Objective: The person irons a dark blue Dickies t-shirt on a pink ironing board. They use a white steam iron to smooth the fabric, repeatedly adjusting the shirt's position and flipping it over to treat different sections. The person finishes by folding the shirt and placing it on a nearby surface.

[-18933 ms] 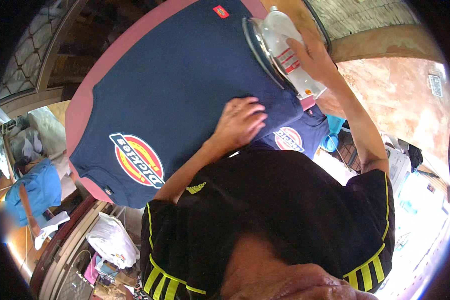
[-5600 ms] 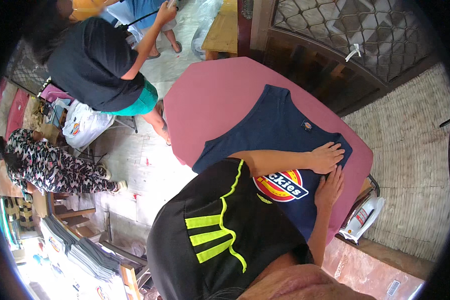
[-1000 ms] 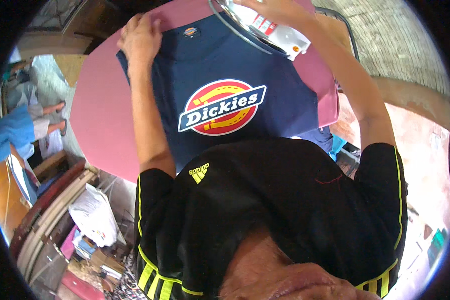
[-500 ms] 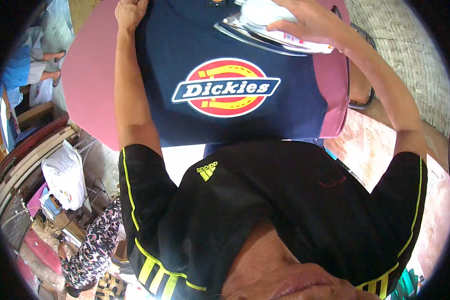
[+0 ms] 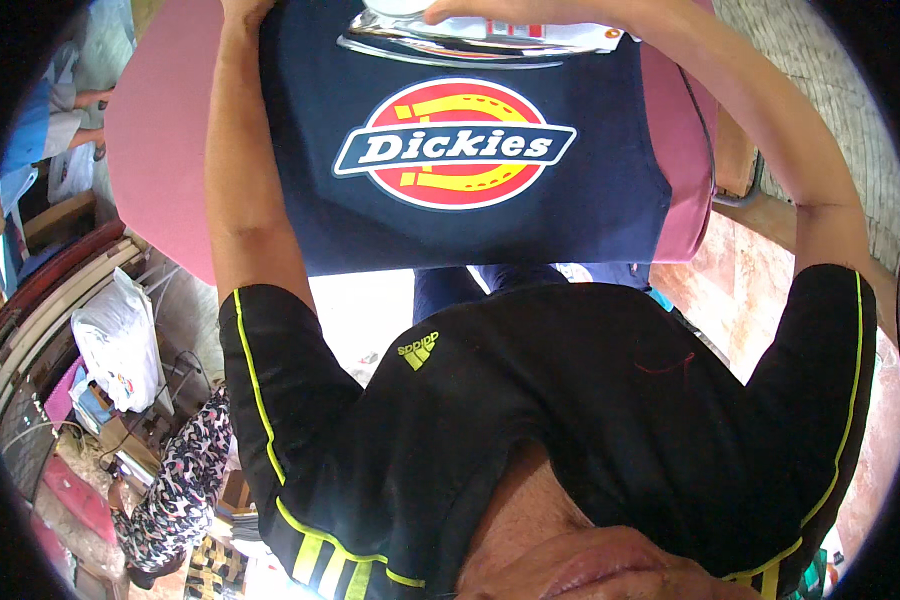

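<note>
A dark navy T-shirt (image 5: pixel 450 235) lies spread over a pink-covered ironing board (image 5: pixel 160 150). Its front carries a red, yellow and blue emblem (image 5: pixel 455 145). On the cloth just above the emblem rests a white and chrome iron (image 5: pixel 440 45), its pointed end toward the left. My right hand (image 5: pixel 540 10) is closed round the iron's upper part, partly cut off by the top edge. At the shirt's far left edge is my left hand (image 5: pixel 245 10); its fingers run out of the picture, so their hold is hidden.
To the left, a person's legs (image 5: pixel 90 115) show beyond the board. A white plastic bag (image 5: pixel 120 340) and stacked long boards (image 5: pixel 60 280) stand lower left, near another person in a patterned garment (image 5: pixel 185 490). A dark metal frame (image 5: pixel 755 180) borders the board's right end.
My right hand has slid the iron leftward and farther up the shirt. My left hand has shifted slightly left and up, mostly out of the picture. The view has shifted a little.
</note>
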{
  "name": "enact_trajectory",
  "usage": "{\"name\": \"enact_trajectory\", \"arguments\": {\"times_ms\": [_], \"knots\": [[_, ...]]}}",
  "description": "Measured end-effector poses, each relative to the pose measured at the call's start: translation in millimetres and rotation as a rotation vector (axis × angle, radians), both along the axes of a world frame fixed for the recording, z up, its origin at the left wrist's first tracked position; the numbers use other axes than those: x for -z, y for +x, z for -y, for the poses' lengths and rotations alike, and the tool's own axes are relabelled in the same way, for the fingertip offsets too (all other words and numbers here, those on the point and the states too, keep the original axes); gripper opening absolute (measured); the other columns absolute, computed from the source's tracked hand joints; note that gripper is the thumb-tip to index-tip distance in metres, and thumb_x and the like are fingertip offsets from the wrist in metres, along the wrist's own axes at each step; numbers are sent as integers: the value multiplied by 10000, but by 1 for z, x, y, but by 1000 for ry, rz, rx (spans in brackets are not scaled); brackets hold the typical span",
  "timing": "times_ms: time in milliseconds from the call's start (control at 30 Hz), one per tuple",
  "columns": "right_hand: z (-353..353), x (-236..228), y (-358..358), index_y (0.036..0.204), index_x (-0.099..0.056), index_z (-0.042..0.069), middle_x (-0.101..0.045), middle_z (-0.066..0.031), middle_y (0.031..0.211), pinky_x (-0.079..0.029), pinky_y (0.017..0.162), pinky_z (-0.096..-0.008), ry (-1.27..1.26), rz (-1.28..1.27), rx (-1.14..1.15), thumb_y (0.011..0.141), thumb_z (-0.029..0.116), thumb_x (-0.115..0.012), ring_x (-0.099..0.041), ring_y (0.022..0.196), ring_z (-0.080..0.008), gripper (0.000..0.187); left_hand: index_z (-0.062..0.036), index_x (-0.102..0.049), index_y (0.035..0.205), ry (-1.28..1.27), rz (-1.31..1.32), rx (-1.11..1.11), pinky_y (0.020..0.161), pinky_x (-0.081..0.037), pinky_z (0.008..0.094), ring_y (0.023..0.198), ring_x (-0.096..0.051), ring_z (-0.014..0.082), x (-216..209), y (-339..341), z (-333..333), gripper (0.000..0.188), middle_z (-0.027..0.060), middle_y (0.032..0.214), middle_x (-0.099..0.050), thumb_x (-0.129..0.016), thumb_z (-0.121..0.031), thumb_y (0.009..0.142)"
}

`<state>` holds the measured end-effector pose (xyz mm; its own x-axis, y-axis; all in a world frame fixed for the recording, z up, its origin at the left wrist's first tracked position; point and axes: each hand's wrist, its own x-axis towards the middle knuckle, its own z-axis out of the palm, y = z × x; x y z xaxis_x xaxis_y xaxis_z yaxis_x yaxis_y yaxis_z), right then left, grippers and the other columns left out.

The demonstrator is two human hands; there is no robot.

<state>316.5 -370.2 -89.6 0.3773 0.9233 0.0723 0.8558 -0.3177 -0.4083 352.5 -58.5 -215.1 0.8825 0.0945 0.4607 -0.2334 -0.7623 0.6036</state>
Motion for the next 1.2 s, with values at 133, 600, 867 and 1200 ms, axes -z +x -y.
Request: {"name": "enact_trajectory", "arguments": {"times_ms": [133, 600, 867, 1200], "knots": [[-8, -7, -4, 975, -585, -27, -662, -307, 842, -513, 729, -534, -62, -7, 46, 889, 431, -705, -660, 834, -487, 481, -16, -697, 927, 36, -47, -21, 666, -485, 379, 698, -625, 229, 1, 6, 1, 251, 165, 773, -661, -705, -266, 912], [-33, -33, -5, 1094, -592, -44, -666, -296, 963, -528, 764, -461, -53, -73, 445, 932, 442, -657, -674, 866, -411, 516, -141, -756, 982, 86, -210, 160, 780, -543, 427, 911, -707, 317, -13, 24, -12, 305, 123, 926, -739, -696, -423, 883], [-107, 40, 21, 1080, -611, -39, -681, -277, 919, -530, 718, -446, 98, -84, 774, 939, 498, -625, -688, 815, -367, 555, -54, -710, 918, -30, -12, 268, 775, -533, 444, 873, -688, 376, 17, 38, -55, 289, 184, 902, -711, -663, -339, 924], [-150, 42, 66, 1069, -555, -122, -613, -392, 1079, -500, 893, -526, 242, -208, 913, 946, 421, -608, -635, 1006, -514, 559, -18, -683, 882, -80, 174, 131, 806, -523, 463, 889, -658, 415, 25, 8, -48, 85, 206, 897, -688, -660, -97, 859]]}}
